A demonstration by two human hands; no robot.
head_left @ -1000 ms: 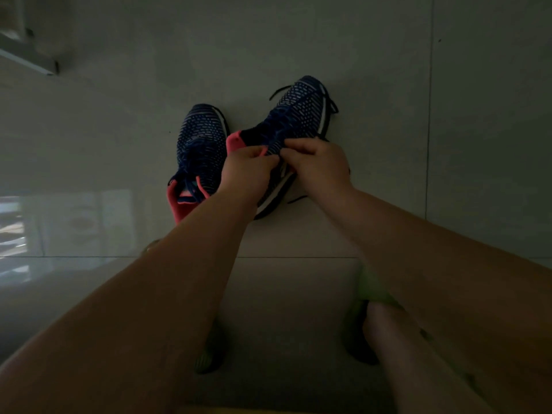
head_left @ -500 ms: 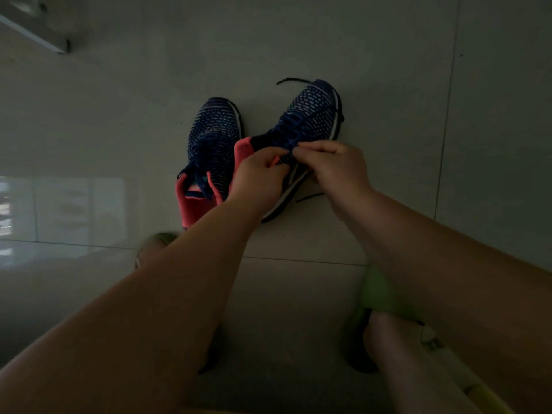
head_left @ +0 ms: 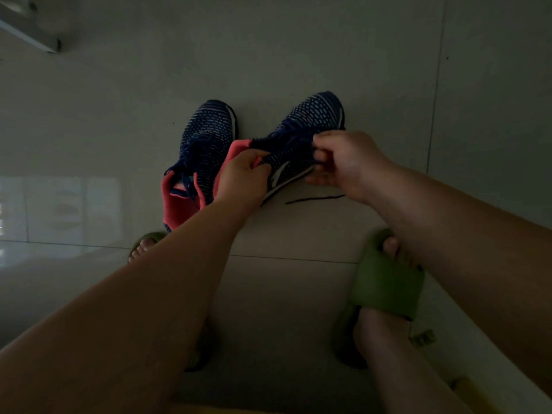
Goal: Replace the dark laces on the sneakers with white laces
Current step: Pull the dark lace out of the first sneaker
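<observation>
Two dark blue knit sneakers with pink collars lie on the pale tiled floor. The left sneaker point(head_left: 206, 144) stands flat, its dark lace still threaded. The right sneaker point(head_left: 301, 135) is tipped onto its side, logo facing me. My left hand point(head_left: 243, 177) grips its pink collar and heel area. My right hand point(head_left: 343, 162) pinches the dark lace point(head_left: 313, 199) at the sneaker's lacing; a loose end of that lace trails on the floor below my hand. No white lace is in view.
My feet in green slides point(head_left: 385, 282) rest on the floor near me, the left one point(head_left: 146, 243) mostly hidden by my forearm. A pale frame edge point(head_left: 30, 34) sits at the far top left. Light reflects off the tiles at left.
My right hand has moved right, away from my left hand, drawing the dark lace out; a lace end now lies on the floor. The camera view has shifted, showing my feet.
</observation>
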